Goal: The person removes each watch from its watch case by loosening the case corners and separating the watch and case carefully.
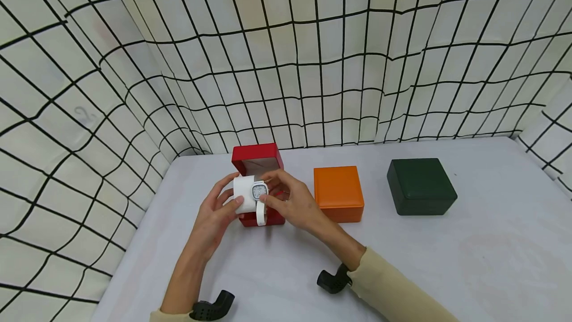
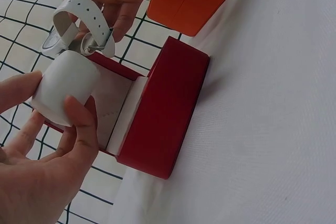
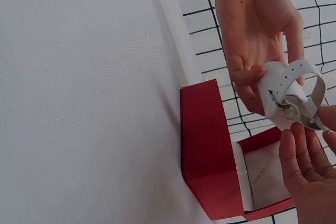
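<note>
Above the red box (image 1: 256, 152), whose lid stands up, my left hand (image 1: 214, 215) grips a white cushion (image 1: 243, 194) between thumb and fingers. My right hand (image 1: 292, 200) pinches a white watch (image 1: 259, 191) by its case at the cushion's right end. The watch's strap (image 2: 84, 11) forms a buckled loop in the left wrist view, beside the cushion (image 2: 65, 85). From the right wrist view, the strap (image 3: 298, 72) overlaps the cushion's end; whether the loop goes around it, I cannot tell.
To the right of the red box stand a closed orange box (image 1: 338, 188) and a closed dark green box (image 1: 421, 186). Black netting over white sheeting rises behind and left of the white table (image 1: 286, 272).
</note>
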{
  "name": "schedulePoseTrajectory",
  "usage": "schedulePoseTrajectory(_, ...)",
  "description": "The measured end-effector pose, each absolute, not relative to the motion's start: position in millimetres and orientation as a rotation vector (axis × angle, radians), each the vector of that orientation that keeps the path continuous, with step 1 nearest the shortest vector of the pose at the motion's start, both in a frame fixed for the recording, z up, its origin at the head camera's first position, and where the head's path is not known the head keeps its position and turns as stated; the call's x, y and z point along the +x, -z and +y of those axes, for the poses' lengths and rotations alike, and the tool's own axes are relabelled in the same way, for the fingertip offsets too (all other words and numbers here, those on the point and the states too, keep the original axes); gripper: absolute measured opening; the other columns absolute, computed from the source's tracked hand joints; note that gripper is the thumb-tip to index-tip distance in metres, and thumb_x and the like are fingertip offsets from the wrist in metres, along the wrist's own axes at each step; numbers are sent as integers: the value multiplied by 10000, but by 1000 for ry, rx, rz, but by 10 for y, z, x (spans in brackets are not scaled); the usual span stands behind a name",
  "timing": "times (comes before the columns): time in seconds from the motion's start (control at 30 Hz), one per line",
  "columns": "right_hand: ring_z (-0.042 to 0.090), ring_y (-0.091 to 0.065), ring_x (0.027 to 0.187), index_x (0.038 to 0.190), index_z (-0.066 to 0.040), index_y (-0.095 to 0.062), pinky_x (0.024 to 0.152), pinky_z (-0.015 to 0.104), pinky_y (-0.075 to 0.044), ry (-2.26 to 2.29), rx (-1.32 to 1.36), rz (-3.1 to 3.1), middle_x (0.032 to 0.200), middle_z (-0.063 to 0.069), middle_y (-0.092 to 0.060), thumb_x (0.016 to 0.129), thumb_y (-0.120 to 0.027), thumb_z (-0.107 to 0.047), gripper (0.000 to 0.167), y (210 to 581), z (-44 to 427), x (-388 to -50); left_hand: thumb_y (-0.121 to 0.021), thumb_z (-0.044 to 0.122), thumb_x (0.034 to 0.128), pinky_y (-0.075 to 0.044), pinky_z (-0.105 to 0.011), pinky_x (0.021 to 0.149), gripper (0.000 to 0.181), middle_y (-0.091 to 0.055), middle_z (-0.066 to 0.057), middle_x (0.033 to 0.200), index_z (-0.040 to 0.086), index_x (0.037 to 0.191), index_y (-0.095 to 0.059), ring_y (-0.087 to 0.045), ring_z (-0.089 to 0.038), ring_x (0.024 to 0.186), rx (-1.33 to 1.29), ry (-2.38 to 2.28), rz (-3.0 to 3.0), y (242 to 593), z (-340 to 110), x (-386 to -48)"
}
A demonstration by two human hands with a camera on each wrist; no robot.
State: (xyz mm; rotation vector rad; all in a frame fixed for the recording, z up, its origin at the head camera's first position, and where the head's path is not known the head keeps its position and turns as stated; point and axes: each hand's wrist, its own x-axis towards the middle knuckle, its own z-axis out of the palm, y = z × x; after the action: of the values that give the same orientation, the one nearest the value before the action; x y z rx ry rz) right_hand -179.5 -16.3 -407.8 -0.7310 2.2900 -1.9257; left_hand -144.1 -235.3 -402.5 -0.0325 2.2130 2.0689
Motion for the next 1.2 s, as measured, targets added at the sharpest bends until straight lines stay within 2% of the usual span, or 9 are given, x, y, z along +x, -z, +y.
schedulePoseTrajectory(0.23, 163, -651, 973, 1302, -221, -640, 858, 240, -580, 1917, -711, 2307, 1111, 37, -721, 961, -746, -138, 367, 4094, -163, -1776, -623, 218, 1042, -576, -223, 890, 612, -460, -43, 1481, 326, 1593, -379, -482, -211, 1297, -84, -2083, 2217, 4029, -2336, -1448)
schedulePoseTrajectory(0.57, 161, -653, 952, 1298, -193, -655, 881, 290, -596, 1889, -696, 2330, 1089, 29, -717, 949, -760, -147, 367, 4108, -170, -1748, -625, 241, 1046, -567, -228, 877, 603, -515, -25, 1428, 340, 1591, -385, -548, -174, 1229, -110, -2086, 2234, 4037, -2350, -1437)
schedulePoseTrajectory(0.83, 153, -656, 939, 1276, -208, -662, 870, 284, -598, 1877, -648, 2370, 1070, 7, -715, 944, -768, -162, 351, 4114, -172, -1708, -634, 236, 1042, -558, -226, 863, 598, -523, -16, 1419, 288, 1585, -390, -570, -157, 1196, -121, -2085, 2229, 4038, -2339, -1445)
schedulePoseTrajectory(1.03, 148, -663, 904, 1225, -215, -672, 821, 259, -597, 1885, -620, 2355, 993, 15, -699, 937, -775, -155, 311, 4133, -177, -1663, -630, 231, 1044, -552, -214, 856, 593, -524, -25, 1423, 259, 1587, -393, -573, -145, 1185, -126, -2087, 2233, 4054, -2333, -1454)
schedulePoseTrajectory(1.2, 141, -670, 885, 1218, -209, -677, 783, 236, -599, 1877, -607, 2351, 990, 24, -701, 933, -779, -151, 307, 4148, -178, -1620, -623, 242, 1050, -553, -206, 868, 597, -512, -23, 1441, 258, 1596, -384, -557, -147, 1207, -123, -2075, 2246, 4070, -2329, -1460)
